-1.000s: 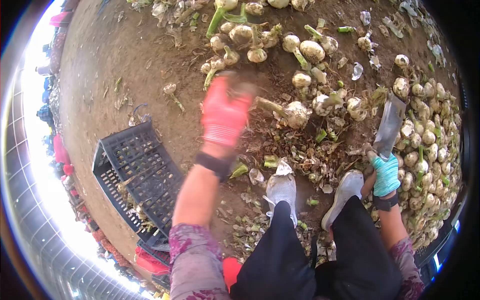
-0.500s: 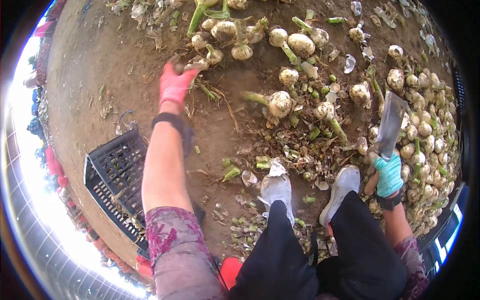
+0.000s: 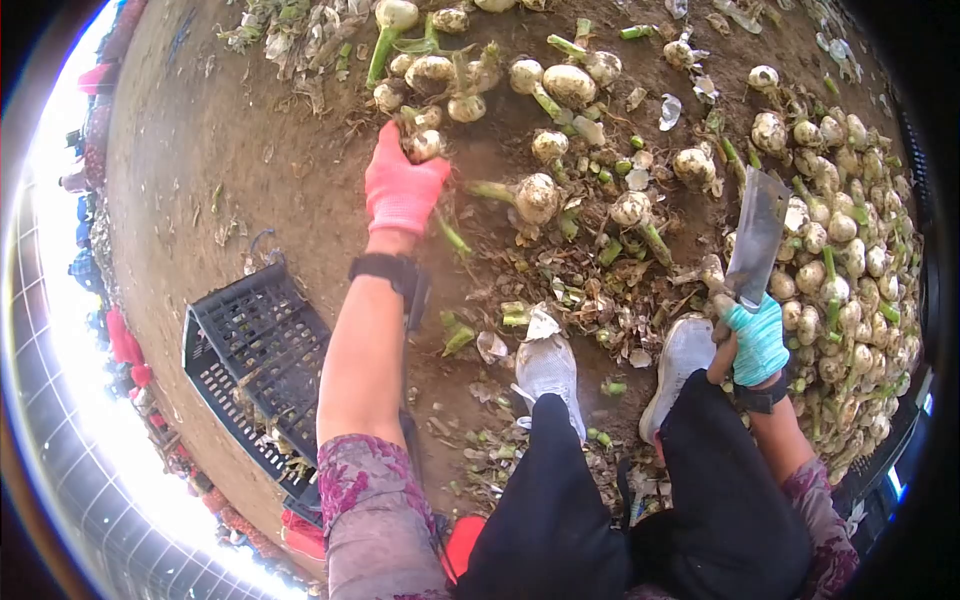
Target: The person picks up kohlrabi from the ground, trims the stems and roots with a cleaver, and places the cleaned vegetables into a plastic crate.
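The bulb [image 3: 425, 146] is on the dirt at the near edge of a loose cluster, btwn the thumb & fingers of your L hand [image 3: 405, 192], red glove, grip closed on it. Your R hand [image 3: 757, 340], teal glove, grips the cleaver [image 3: 759, 232], blade pointing away from you, beside the bulb heap [image 3: 850, 275]. Leafy scraps [image 3: 625, 300] lie nr your shoes [image 3: 548, 372]; tilted black crate [image 3: 262, 345], far L.

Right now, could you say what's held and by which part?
The right hand holds the cleaver by its handle; whether the left hand grips a bulb is unclear.
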### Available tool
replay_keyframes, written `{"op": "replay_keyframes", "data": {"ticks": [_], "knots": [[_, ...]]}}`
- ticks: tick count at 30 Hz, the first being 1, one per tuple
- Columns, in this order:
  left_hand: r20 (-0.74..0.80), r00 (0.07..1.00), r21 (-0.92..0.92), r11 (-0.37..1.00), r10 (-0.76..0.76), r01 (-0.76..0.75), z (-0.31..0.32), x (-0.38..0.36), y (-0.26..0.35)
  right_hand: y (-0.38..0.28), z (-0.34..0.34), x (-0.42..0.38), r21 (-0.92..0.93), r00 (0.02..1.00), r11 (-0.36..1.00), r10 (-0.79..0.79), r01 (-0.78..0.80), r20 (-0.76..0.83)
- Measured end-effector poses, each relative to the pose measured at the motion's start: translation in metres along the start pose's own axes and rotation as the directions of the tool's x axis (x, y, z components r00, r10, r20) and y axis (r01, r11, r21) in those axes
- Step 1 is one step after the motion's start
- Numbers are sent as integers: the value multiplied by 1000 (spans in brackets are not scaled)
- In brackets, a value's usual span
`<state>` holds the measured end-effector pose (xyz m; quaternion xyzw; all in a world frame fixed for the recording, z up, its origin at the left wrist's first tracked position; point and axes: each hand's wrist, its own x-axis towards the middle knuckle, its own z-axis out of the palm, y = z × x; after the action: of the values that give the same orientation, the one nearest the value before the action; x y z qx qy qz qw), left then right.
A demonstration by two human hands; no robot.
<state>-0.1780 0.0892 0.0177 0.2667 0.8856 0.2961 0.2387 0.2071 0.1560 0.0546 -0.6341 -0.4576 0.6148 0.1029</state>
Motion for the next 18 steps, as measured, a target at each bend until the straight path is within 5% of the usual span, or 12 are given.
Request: {"op": "replay_keyframes", "data": {"ticks": [1,4,7,9,11,12,13,15,17,18], "knots": [[-3,1000,-3,1000,-3,3,3,4,0,0,-2,0,-1,999,999,37,-37,10],[92,977,355,923,-194,150,14,32,2,-1,1,1,15,1000,1000,-8,8,-4],[108,979,187,970,-176,154,21,53,-7,-8,1,1,64,1000,998,20,-20,-7],[123,978,229,963,-170,138,17,58,-10,-8,2,3,68,1000,998,7,-5,-22],[173,972,28,987,-160,158,11,57,-24,-6,4,7,74,999,997,-11,14,-33],[230,959,-256,941,-162,221,21,65,-63,-4,4,8,93,1000,996,0,2,-24],[274,936,-390,865,-220,317,13,32,-34,-2,3,9,111,1000,994,12,-10,-13],[441,882,-588,689,-164,422,14,18,-70,1,0,9,92,1000,996,18,-18,1],[486,874,-760,496,6,419,0,-18,-69,2,-2,7,70,999,997,23,-25,23],[391,920,-821,458,16,341,-14,-37,-65,-1,-3,4,85,1000,996,20,-20,2]]}}
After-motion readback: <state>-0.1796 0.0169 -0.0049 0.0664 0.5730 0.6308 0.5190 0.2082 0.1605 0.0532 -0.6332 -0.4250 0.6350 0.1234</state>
